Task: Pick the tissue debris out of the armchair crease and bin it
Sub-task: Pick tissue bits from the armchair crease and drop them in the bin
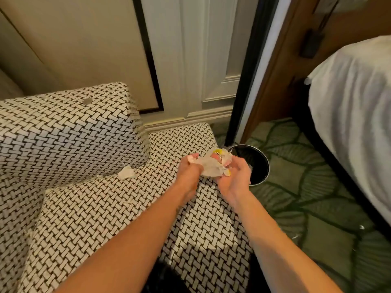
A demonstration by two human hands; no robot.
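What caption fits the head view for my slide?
Left hand and right hand hold crumpled tissue near the bin; one scrap lies in the armchair crease.

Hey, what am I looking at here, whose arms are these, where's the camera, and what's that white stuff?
No machine here: a person wears one camera on the head, looking down at their own arms. The left hand and right hand together hold a crumpled wad of tissue with yellow and pink bits, over the patterned armchair, beside a black bin. Another scrap of tissue sits in the chair's crease. A bed is on the right.
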